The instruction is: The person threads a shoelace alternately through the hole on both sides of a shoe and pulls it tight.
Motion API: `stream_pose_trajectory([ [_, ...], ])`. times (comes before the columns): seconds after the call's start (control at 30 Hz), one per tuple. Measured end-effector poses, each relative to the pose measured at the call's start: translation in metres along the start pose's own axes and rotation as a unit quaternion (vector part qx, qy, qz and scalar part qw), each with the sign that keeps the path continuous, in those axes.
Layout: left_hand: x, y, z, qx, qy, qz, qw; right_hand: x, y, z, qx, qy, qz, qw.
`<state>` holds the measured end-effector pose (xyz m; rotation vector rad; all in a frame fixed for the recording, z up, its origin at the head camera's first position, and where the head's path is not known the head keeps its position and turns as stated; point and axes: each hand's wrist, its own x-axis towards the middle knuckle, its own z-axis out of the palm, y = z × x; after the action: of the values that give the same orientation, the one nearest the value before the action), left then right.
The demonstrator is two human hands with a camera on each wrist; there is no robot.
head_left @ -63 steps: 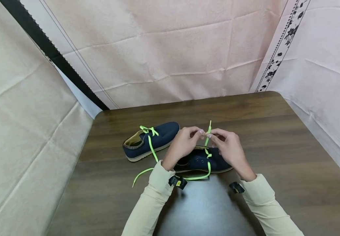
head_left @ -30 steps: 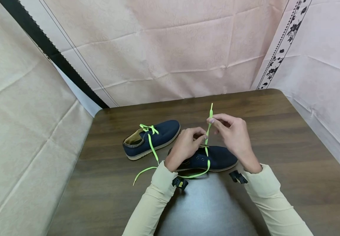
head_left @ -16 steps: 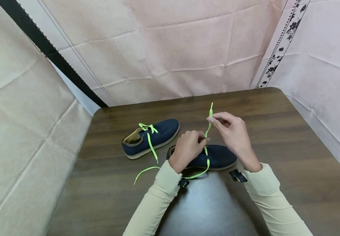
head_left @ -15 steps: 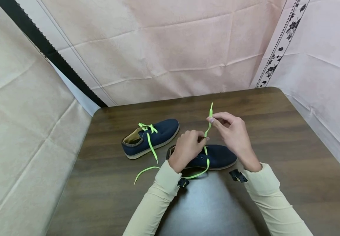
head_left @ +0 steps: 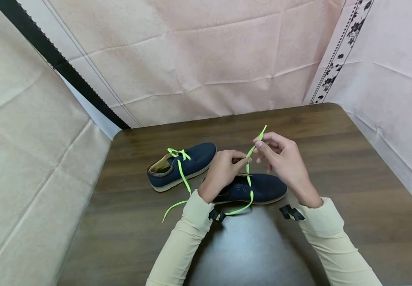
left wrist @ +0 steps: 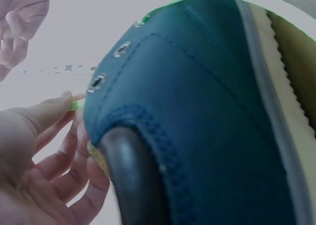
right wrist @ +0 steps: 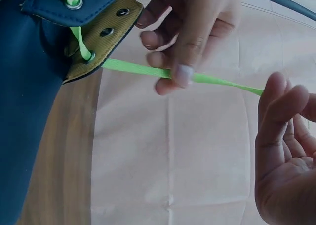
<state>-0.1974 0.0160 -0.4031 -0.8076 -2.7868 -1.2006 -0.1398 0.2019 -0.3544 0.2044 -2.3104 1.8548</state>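
Observation:
A bright green shoelace (head_left: 251, 151) is stretched between my two hands, above the nearer navy shoe (head_left: 267, 188). My left hand (head_left: 223, 171) pinches it closer to the shoe, between thumb and forefinger. Farther up, my right hand (head_left: 285, 163) pinches it near its tip, which sticks out past the fingers. In the right wrist view the lace (right wrist: 133, 67) leaves an eyelet in the tan-lined flap (right wrist: 98, 34); other eyelets there hold no lace. The left wrist view is mostly filled by the side of the shoe (left wrist: 197, 106). My left hand covers part of the shoe's heel end.
A second navy shoe (head_left: 201, 158) with green lacing stands behind and to the left. The lace's other end (head_left: 171, 209) trails leftward over the brown wooden table (head_left: 120, 238). Pale cloth (head_left: 198, 59) hangs behind the table.
From close together, my hands have drawn apart as the right one rose along the lace. Over the last half second the lace's tip has tilted right, and my left hand has shifted slightly up.

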Motion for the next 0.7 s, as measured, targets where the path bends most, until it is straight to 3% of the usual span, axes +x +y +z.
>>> stream_pose_trajectory([
  [0.17, 0.001, 0.005, -0.003, -0.029, 0.032, 0.028, 0.9987, 0.0, -0.001, -0.002, -0.007, 0.004, -0.008, 0.9999],
  [0.4, 0.005, 0.014, -0.009, -0.071, 0.062, 0.05, 0.9943, 0.001, -0.002, -0.003, -0.044, 0.055, -0.026, 0.9972],
  [0.7, 0.007, 0.025, -0.018, -0.06, 0.07, 0.069, 0.9933, -0.009, -0.01, -0.003, -0.104, 0.08, -0.062, 0.9894],
])
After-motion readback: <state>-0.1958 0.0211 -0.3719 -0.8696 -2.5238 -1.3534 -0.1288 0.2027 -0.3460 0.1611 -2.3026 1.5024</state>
